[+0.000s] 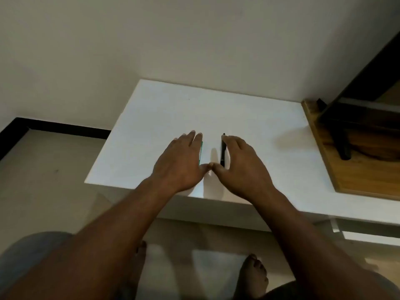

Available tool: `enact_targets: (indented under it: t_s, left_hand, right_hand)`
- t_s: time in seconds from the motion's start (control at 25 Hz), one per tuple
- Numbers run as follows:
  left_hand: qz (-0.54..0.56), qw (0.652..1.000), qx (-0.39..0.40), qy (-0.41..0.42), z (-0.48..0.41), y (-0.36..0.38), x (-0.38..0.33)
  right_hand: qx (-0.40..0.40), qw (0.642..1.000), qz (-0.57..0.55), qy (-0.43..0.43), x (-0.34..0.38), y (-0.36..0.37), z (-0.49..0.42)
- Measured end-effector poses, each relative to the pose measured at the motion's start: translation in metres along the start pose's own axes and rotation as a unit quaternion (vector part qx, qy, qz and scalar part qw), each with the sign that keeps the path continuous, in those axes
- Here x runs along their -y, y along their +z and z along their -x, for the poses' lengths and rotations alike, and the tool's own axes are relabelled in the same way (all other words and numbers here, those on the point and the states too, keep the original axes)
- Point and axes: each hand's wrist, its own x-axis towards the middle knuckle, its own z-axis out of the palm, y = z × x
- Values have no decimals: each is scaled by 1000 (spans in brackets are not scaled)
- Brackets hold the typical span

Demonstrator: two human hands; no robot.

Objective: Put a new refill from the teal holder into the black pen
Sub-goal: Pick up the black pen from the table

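The black pen (222,150) lies on the white table (164,118), pointing away from me, just left of my right hand (240,165). That hand hovers flat over the table, fingers spread, its index finger alongside the pen. My left hand (180,161) is flat and spread too, and it covers most of the teal holder (201,151); only a thin teal edge shows by its index finger. The tips of my two thumbs touch near the table's front. Neither hand grips anything. No refill is visible.
A wooden board (346,176) lies on the table's right side and carries a dark stand (344,146) with a black-framed panel. A wall rises behind the table. The floor is on the left, and my bare feet (253,273) are below the front edge.
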Motion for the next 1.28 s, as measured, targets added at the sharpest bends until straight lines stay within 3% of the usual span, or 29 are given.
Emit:
enact_targets:
  t_s: [0.28,0.72,1.28]
  left_hand:
    - [-10,998,-50,-29,-13,4,-1]
    - [-101,993,-61,23,1,-6,1]
    - [-45,993,-107,14,0,-4,-4]
  right_hand:
    - [-17,1000,3,7,-17,3,-4]
    - [-27,1000,-8,6,-16,0,-4]
    - [3,999,-26,42,-14,19,-11]
